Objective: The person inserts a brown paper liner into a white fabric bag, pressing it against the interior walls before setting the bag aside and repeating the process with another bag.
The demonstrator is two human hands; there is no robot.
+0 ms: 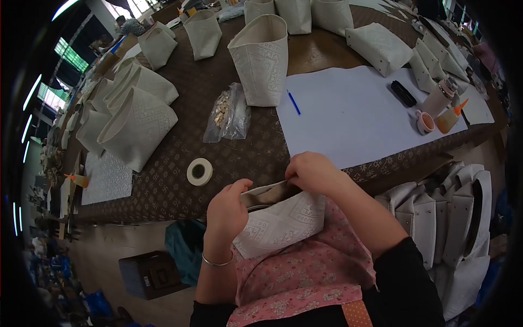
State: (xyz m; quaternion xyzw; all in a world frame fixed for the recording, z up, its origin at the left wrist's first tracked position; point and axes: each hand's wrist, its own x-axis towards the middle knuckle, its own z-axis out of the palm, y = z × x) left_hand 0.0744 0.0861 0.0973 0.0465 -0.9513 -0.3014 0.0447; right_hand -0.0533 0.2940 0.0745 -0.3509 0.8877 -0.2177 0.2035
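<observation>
A white embossed bag body point(283, 223) rests in my lap against the pink floral apron point(305, 272), its mouth tilted up toward the table edge. My left hand point(229, 210) grips the bag's left rim, with the thumb side at the opening. At the far right of the rim, my right hand point(310, 171) pinches the edge with fingers curled over it. The bag's beige inside shows between both hands. A roll of white tape point(199, 172) lies on the table just beyond my left hand. Both sets of fingertips are partly hidden.
Similar white bags stand at the left point(139, 128) and back point(261, 65). A plastic bag of small metal pieces point(223, 111), a blue pen point(294, 102), a white sheet point(348, 120), a glue bottle point(451, 119) and a small cup point(424, 123) are on the table. More bags point(436, 218) hang or stack at right.
</observation>
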